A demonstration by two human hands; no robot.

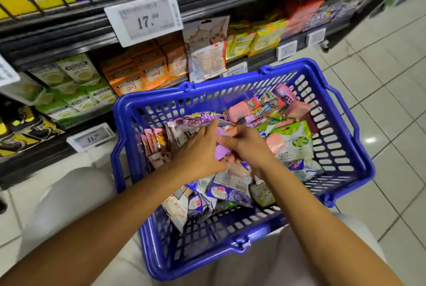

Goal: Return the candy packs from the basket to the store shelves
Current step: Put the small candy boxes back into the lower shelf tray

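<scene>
A blue plastic basket (129,110) sits on the floor in front of me, full of several candy packs. Both hands are inside it, over the middle. My left hand (198,149) and my right hand (244,145) meet on a small purple pack (220,147), each closed around part of it. A larger purple grape bag (196,119) lies just behind my left fingers. Pink packs (238,111) and a green pack (295,138) lie further right in the basket. Purple and white bags (226,193) fill the near part under my wrists.
Store shelves (69,32) stand to the left and behind the basket, with green boxes (76,87), orange boxes (143,71), a hanging white bag (207,50) and yellow packs (253,39). Price tags (143,18) hang on the shelf edges. Tiled floor (391,124) extends to the right.
</scene>
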